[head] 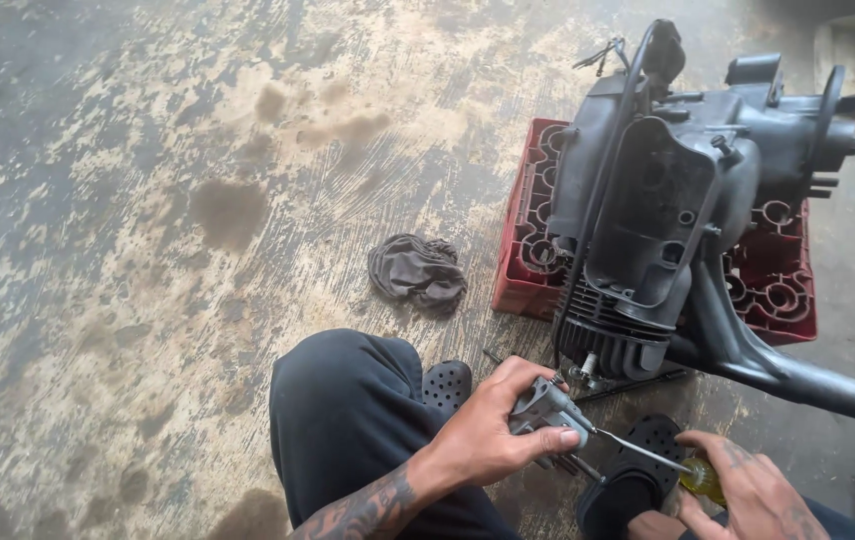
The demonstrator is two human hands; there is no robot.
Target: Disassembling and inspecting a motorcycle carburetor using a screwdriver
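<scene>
Right then, left hand: my fingers were curled tight round a small grey metal part, thumb laid along its near edge, holding it low at the near middle of the scene.
Right hand: closed round the yellow handle of a screwdriver, whose thin shaft ran left and up until its tip met the grey metal part.
Where the part sat: just off my knee, above my black perforated clogs, and near the finned cylinder end of the engine.
Engine: a big dark grey block, lying across a red plastic crate on the far right, its long tube pointing right and near.
Rag: a crumpled grey cloth on the floor, left of the crate, well apart from both hands.
Floor: worn, stained concrete, blotchy all over.
</scene>
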